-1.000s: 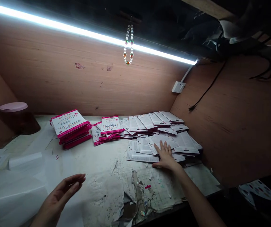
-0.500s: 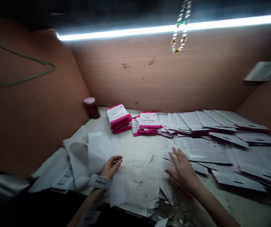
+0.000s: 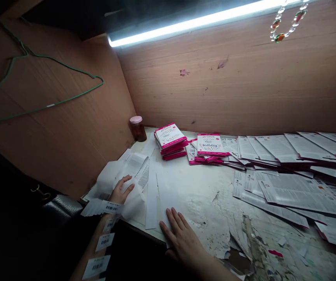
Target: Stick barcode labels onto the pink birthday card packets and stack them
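Observation:
My left hand [image 3: 122, 191] is over loose, curled white paper sheets [image 3: 134, 171] at the left of the table. Its thumb and fingers are apart, and I see nothing gripped between them. White barcode labels [image 3: 105, 242] are stuck along my left wrist and forearm. Near the front edge, my right hand [image 3: 181, 236] lies flat with fingers spread. Its fingertips rest at the lower end of a white paper strip [image 3: 168, 191]. Another narrow white strip [image 3: 152, 195] lies between my two hands.
Pink-edged packets stand in a tall stack [image 3: 172, 136] and a lower stack [image 3: 210, 144] at the back. Many overlapping white packets [image 3: 296, 187] cover the right side. A lidded jar [image 3: 137, 128] sits in the corner; a green hanger [image 3: 59, 103] hangs left.
The view has swung to the left. My right hand has left the white packets and come down flat near the front edge. My left hand has moved onto the curled sheets, its fingers spreading.

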